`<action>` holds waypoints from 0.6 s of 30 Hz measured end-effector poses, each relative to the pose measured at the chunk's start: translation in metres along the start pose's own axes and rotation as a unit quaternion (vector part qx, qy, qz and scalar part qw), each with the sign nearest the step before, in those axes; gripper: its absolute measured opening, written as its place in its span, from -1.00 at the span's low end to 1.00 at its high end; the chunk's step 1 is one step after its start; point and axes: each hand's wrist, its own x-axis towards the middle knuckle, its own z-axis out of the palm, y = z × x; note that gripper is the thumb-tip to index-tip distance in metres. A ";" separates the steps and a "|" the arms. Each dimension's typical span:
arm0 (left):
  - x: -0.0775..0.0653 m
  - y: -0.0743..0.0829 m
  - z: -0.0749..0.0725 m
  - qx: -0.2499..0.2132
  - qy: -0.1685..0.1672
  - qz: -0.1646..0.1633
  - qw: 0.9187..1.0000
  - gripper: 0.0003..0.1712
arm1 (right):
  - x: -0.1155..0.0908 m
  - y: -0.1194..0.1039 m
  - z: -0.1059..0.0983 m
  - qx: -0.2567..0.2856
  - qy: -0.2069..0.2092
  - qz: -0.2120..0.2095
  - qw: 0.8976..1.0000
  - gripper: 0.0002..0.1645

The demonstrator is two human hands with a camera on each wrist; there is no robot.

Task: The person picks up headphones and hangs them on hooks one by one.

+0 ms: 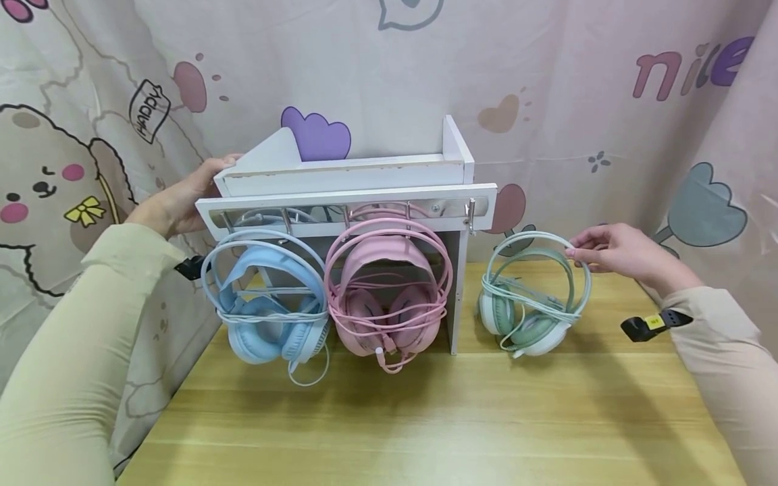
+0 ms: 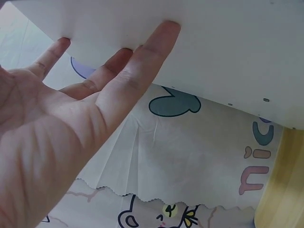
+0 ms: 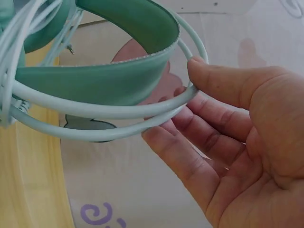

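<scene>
My right hand [image 1: 626, 252] pinches the headband of the green headphones [image 1: 535, 331] beside the shelf; the right wrist view shows the thumb over its thin double band [image 3: 128, 111]. Their cable is wound around the earcups, which hang low over the table. At the other end, my left hand [image 1: 185, 196] rests against the side of the white shelf [image 1: 346, 179], and its extended fingers [image 2: 142, 66] touch the panel. Blue headphones [image 1: 267, 331] and pink headphones [image 1: 392, 324], also wrapped in their cables, hang from metal hooks on the shelf's front rail [image 1: 346, 196].
At the rail's right end, a metal hook [image 1: 470, 214] holds nothing. The shelf stands toward the back of a wooden table [image 1: 425, 418]. Printed curtains [image 1: 395, 81] enclose the back and sides. A dark strap device [image 1: 653, 324] shows at the right wrist.
</scene>
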 end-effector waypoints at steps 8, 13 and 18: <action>0.001 0.001 0.000 -0.013 -0.009 0.003 1.000 -0.42 | -0.009 -0.018 -0.003 -0.097 0.073 -0.061 0.991 -0.59; 0.000 0.001 0.000 -0.009 -0.010 0.007 1.000 -0.40 | -0.011 -0.026 -0.001 -0.109 0.092 -0.071 0.987 -0.64; -0.001 0.001 0.001 -0.006 -0.006 0.003 1.000 -0.38 | -0.018 -0.035 -0.001 -0.110 0.118 -0.094 0.982 -0.70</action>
